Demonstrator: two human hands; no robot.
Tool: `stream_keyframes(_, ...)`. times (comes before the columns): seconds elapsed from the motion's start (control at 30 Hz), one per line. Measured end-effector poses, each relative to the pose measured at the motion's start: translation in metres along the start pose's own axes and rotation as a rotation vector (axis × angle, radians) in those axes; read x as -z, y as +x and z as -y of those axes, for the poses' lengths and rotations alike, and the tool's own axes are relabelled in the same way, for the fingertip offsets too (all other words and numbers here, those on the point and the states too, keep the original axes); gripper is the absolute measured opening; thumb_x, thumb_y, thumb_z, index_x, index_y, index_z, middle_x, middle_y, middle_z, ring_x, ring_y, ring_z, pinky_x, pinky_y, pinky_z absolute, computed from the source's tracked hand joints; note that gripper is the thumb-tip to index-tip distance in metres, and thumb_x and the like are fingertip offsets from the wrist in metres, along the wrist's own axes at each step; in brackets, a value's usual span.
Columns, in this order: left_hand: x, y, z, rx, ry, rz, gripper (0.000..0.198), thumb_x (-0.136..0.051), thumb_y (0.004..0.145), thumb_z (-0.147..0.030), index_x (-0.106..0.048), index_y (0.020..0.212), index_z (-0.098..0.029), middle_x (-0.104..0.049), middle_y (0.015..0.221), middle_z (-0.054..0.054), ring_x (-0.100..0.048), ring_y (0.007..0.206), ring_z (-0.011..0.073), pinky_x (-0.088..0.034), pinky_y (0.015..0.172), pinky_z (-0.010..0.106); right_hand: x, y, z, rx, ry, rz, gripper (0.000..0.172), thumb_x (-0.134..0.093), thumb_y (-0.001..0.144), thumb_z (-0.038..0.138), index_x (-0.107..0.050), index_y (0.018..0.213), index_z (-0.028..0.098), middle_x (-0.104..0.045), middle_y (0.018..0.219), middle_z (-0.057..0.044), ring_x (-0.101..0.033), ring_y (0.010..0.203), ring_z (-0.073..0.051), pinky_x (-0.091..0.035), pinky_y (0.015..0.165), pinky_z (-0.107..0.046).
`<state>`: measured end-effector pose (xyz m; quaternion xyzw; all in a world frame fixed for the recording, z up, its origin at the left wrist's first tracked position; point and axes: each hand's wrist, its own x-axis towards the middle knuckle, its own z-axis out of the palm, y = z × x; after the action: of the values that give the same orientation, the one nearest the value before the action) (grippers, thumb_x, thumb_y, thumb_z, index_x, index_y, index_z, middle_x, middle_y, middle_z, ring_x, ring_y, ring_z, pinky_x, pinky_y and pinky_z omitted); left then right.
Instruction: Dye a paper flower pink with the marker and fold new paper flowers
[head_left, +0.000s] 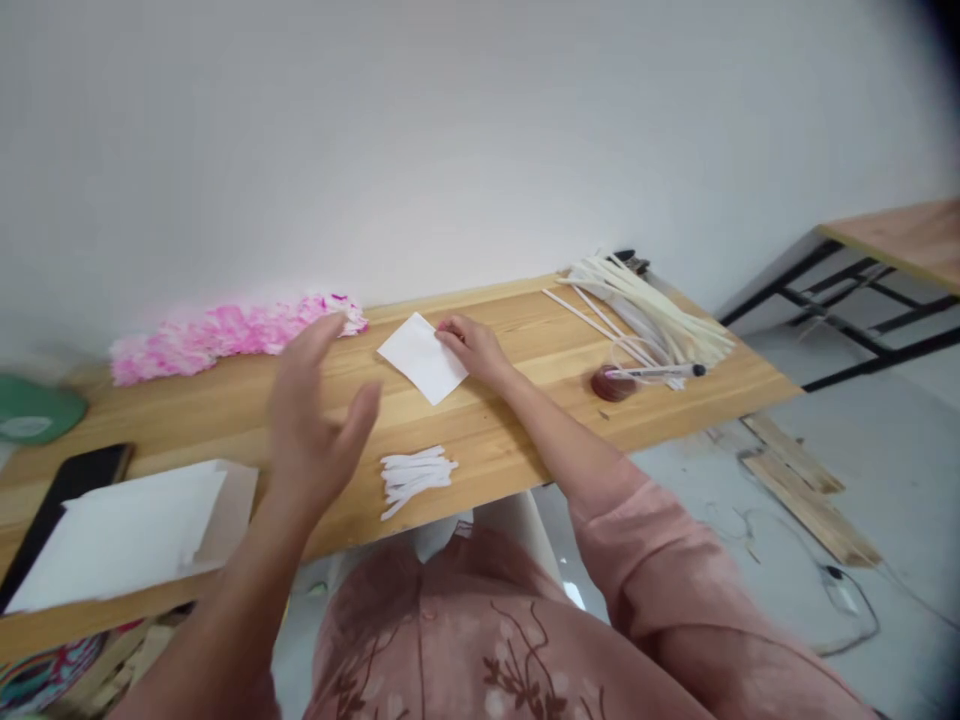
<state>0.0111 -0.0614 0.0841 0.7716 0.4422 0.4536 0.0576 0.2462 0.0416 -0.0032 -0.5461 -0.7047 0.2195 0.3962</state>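
A white square of paper point(424, 358) lies on the wooden table with one corner pointing toward the wall. My right hand point(474, 347) pinches its right edge between thumb and fingers. Raised above the table to the left is my left hand point(319, 420), slightly blurred, its thumb and fingers spread apart and nothing between them. Just in front of the paper sits a small bunch of thin white strips point(417, 478). A stack of white paper sheets point(135, 530) rests at the left, behind my left forearm.
Along the wall lies a row of pink and white tissue-like fluff point(232, 338). A black phone point(67, 500) and a green container point(37, 410) are at the left. Long cream strips point(652, 300), a pen point(660, 372) and a dark red spool point(611, 384) occupy the right end.
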Motion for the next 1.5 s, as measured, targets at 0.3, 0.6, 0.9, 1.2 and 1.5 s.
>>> stream_keyframes(0.3, -0.098, 0.064, 0.065, 0.443, -0.350, 0.347, 0.045, -0.067, 0.073, -0.040, -0.064, 0.111, -0.017, -0.069, 0.100, 0.008, -0.063, 0.090, 0.0215, -0.049, 0.077, 0.032, 0.005, -0.005, 0.012, 0.148, -0.061, 0.036, 0.020, -0.052, 0.089, 0.036, -0.065, 0.093, 0.021, -0.070, 0.086, -0.003, -0.060, 0.075, -0.017, -0.038, 0.066, -0.027)
stream_keyframes(0.6, -0.105, 0.045, 0.089, 0.728, -0.943, -0.024, 0.027, -0.068, 0.071, -0.039, -0.059, 0.081, -0.016, -0.061, 0.067, -0.002, -0.055, 0.060, 0.0109, -0.043, 0.059, 0.022, 0.008, 0.001, 0.000, -0.045, 0.356, 0.021, 0.046, -0.047, 0.088, 0.058, -0.066, 0.106, 0.021, -0.069, 0.090, -0.005, -0.062, 0.077, -0.018, -0.050, 0.067, -0.030)
stream_keyframes(0.9, -0.110, 0.038, 0.092, 0.735, -1.080, -0.054, 0.026, -0.068, 0.074, -0.038, -0.056, 0.084, -0.017, -0.058, 0.068, -0.002, -0.055, 0.060, 0.0107, -0.043, 0.058, 0.021, 0.000, -0.001, -0.003, -0.143, 0.515, 0.026, 0.038, -0.063, 0.077, 0.054, -0.067, 0.091, 0.019, -0.067, 0.087, -0.002, -0.060, 0.080, -0.016, -0.049, 0.073, -0.029)
stream_keyframes(1.2, -0.110, 0.036, 0.092, 0.725, -0.869, -0.102, 0.028, -0.061, 0.080, -0.042, -0.050, 0.072, -0.019, -0.045, 0.061, -0.005, -0.042, 0.055, 0.0082, -0.034, 0.053, 0.020, 0.001, -0.004, -0.001, -0.189, 0.572, 0.041, 0.031, -0.062, 0.078, 0.049, -0.066, 0.078, 0.019, -0.064, 0.075, 0.000, -0.058, 0.071, -0.014, -0.049, 0.070, -0.027)
stream_keyframes(1.5, -0.106, 0.038, 0.074, 0.638, -0.831, 0.056, 0.027, -0.064, 0.076, -0.041, -0.055, 0.070, -0.017, -0.053, 0.063, -0.003, -0.046, 0.057, 0.0089, -0.034, 0.053, 0.021, 0.013, -0.007, 0.012, -0.118, 0.356, 0.074, 0.038, -0.062, 0.079, 0.054, -0.073, 0.095, 0.021, -0.072, 0.095, -0.005, -0.063, 0.086, -0.019, -0.048, 0.075, -0.030)
